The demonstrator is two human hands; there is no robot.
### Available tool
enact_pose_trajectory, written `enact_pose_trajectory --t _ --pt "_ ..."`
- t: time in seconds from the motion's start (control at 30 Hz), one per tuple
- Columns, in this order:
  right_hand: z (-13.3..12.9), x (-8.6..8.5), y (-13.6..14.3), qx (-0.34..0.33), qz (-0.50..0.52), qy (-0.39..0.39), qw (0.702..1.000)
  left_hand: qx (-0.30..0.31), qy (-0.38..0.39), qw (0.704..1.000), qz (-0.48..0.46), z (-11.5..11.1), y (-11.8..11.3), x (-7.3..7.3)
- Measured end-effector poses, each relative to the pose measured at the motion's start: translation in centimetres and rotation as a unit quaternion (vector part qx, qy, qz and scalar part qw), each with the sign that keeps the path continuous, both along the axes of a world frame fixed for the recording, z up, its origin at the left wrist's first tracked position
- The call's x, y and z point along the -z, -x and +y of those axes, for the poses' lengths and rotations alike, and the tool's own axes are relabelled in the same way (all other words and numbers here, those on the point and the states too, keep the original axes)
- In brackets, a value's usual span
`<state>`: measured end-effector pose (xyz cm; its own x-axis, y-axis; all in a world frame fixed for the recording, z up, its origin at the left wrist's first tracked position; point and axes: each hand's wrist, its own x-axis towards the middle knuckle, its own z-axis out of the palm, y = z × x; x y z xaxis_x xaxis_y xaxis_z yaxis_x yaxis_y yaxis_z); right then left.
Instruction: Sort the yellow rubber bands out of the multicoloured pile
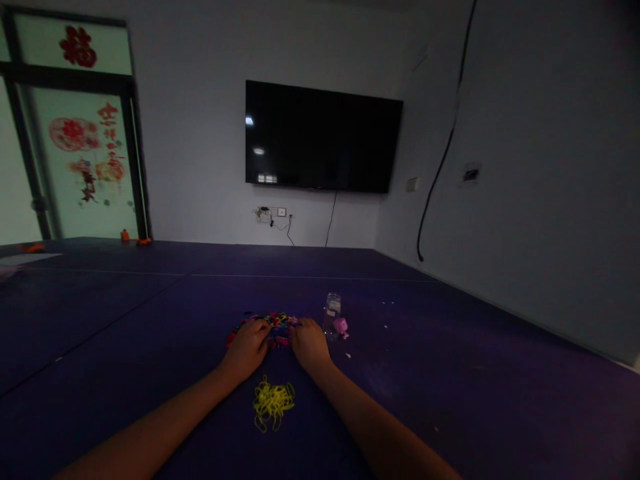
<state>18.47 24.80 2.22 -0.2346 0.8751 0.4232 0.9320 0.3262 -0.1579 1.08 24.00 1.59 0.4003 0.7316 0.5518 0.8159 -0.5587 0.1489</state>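
A loose pile of multicoloured rubber bands [280, 321] lies on the dark purple surface, between and partly beneath my hands. My left hand [249, 345] rests at the pile's left side, its fingers curled down into the bands. From the right, my right hand [310, 341] bends its fingers onto the other side of the pile. Both hands look closed on bands, though the fingertips are hidden. Closer to me, between my forearms, sits a separate tangle of yellow rubber bands [273, 402]. Just beyond my right hand is a clear plastic bottle [332, 313] beside a small pink object [341, 326].
Small white scraps [349, 355] dot the purple surface [450, 387] on the right. Orange objects [143, 241] stand near the far left edge. A television [323, 137] hangs on the wall, and a black cable [441, 167] dangles at the right.
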Motion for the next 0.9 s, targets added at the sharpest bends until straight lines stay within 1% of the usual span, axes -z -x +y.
enact_pose_trajectory --t 0.13,0.23,0.37,0.6,0.8,0.9 --pt "0.2 0.3 -0.1 0.005 -0.017 0.008 1.0 0.008 0.007 1.0 -0.013 0.1 0.1 0.0" --pt "0.4 0.6 -0.2 -0.004 0.009 0.003 1.0 0.015 0.008 1.0 -0.023 0.0 0.1 0.0" --pt "0.4 0.8 -0.2 -0.041 0.018 -0.002 0.999 0.025 0.0 1.0 -0.017 -0.2 0.1 0.1" --pt "0.4 1.1 -0.5 -0.13 -0.024 0.017 0.991 0.006 -0.041 0.999 -0.003 -0.2 0.0 0.3" --pt "0.6 1.2 -0.6 -0.14 -0.033 0.03 0.989 0.001 -0.021 1.0 0.018 -0.4 0.0 -0.2" --pt "0.6 1.0 -0.6 -0.174 -0.041 0.03 0.983 -0.004 -0.015 1.0 0.016 -0.6 -0.1 -0.4"
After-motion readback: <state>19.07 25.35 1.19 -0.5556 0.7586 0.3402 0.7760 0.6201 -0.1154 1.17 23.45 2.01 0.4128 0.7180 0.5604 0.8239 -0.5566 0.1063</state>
